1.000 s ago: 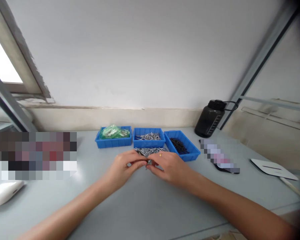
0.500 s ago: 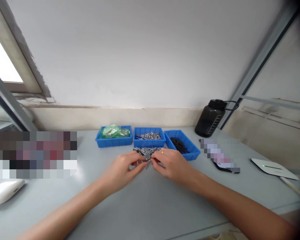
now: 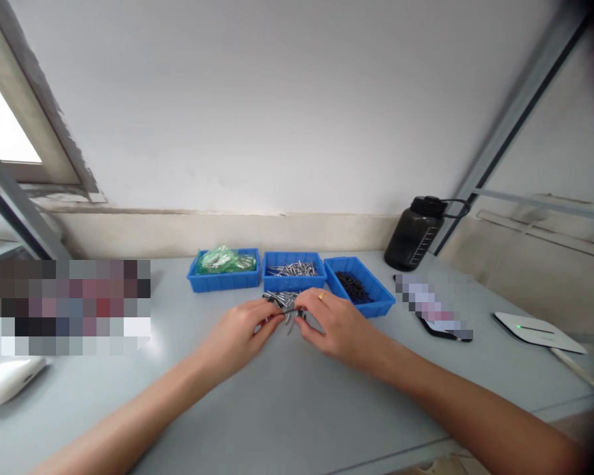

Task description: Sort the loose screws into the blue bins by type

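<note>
Just in front of the middle blue bin, my two hands work close together above the table. My left hand (image 3: 245, 326) is closed, pinching one end of a thin dark rod (image 3: 290, 311) between thumb and fingers. The rod's other end meets the fingertips of my right hand (image 3: 330, 320), which wears a ring. Thumb and index of the right hand curl around a small dark piece (image 3: 301, 315), too small to identify. Behind the fingers lies a loose pile of silver metal pins (image 3: 283, 298), partly hidden by the hands. One pin (image 3: 290, 326) sticks out toward me.
Along the wall stand a blue bin (image 3: 222, 282) with a green plastic bag, a blue bin (image 3: 293, 282) of silver pins, and a blue bin (image 3: 380, 307) of black pieces. A dark bottle (image 3: 412, 237), a phone (image 3: 443, 328) and a white device (image 3: 539, 334) lie right; a white case (image 3: 10, 382) sits left.
The fingertips have drawn slightly apart, and the thin dark rod between them shows more clearly. My right fingers have lifted and parted a little.
</note>
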{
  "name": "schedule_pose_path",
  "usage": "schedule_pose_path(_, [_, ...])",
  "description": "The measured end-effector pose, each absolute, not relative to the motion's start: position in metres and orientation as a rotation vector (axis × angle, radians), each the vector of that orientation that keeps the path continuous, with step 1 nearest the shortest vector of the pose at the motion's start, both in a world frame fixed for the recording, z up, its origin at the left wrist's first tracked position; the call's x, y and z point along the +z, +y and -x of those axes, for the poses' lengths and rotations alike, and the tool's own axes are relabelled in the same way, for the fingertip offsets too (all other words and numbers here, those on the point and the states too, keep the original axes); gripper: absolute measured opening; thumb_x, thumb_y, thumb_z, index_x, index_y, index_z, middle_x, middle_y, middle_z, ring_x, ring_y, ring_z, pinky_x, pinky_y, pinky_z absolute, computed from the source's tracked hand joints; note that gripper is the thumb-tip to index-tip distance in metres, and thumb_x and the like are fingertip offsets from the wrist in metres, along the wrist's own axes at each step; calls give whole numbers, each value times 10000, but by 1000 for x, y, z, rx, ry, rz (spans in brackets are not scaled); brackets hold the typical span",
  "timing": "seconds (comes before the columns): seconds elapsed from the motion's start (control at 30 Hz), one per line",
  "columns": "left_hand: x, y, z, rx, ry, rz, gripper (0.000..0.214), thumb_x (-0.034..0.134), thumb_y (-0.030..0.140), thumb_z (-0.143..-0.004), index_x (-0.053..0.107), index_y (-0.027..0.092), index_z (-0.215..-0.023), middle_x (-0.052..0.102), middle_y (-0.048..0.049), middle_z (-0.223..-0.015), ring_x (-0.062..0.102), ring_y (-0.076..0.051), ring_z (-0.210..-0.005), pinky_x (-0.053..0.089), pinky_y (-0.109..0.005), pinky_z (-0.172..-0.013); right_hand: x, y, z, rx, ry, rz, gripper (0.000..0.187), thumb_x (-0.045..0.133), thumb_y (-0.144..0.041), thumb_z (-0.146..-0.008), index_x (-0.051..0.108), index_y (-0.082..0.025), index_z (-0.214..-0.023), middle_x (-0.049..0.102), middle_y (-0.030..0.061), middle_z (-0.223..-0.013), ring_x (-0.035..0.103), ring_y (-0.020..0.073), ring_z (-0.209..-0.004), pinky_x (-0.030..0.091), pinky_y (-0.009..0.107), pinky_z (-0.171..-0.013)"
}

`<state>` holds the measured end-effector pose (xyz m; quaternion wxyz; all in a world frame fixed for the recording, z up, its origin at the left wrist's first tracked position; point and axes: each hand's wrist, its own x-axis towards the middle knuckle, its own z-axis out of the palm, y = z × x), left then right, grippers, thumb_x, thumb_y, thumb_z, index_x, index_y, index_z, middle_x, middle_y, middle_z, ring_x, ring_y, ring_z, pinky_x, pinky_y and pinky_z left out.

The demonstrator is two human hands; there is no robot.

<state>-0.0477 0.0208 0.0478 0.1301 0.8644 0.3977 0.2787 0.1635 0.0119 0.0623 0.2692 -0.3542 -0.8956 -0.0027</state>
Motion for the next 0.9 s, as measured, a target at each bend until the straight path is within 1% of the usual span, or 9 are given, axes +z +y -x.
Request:
schedule_pose_path(0.1, [46,22,49,738,1174,-2563,238,395,261,-943,627,231,-901,637,0,-844,598,-146,-759,439,-224,-641,61,12,-164,-6,-2510,887,165,454,-188,-890,548,-169,-1025,595,85,-1043,552,183,-997,460,320,-856])
schedule_pose_path(0.23, [46,23,50,664,1207,-2596,250,374,260,-950,623,239,-939,636,5,-879,602,-148,-781,434,-224,-652,60,14,-163,-21,-2612,812,154,464,-183,-895,590,-166,-982,594,90,-1069,546,183,-1027,450,319,-882])
schedule_pose_path(0.47, [45,24,50,622,1238,-2610,251,363,270,-953,614,258,-962,638,6,-901,607,-166,-821,443,-238,-680,63,15,-164,15,-2693,823,138,487,-193,-892,604,-160,-957,617,79,-1027,563,179,-970,446,312,-867])
schedule_pose_path(0.7, [45,25,51,616,1241,-2656,272,351,280,-955,620,248,-961,643,-5,-876,616,-171,-811,455,-242,-660,66,14,-166,38,-2718,813,182,506,-235,-890,596,-173,-1035,609,68,-1062,553,174,-985,435,295,-865])
schedule_pose_path(0.8, [45,24,50,647,1263,-2654,274,352,308,-955,618,253,-991,657,-6,-914,625,-172,-820,469,-251,-666,66,15,-166,-51,-2719,839,175,495,-248,-897,604,-175,-1013,618,56,-1015,556,170,-950,434,283,-839])
schedule_pose_path(0.9, [44,24,50,671,1334,-2660,276,365,351,-947,582,242,-1079,663,-27,-978,633,-178,-800,479,-264,-649,69,22,-174,-293,-2576,1112,199,450,-262,-919,617,-163,-964,625,68,-919,556,193,-886,434,308,-783])
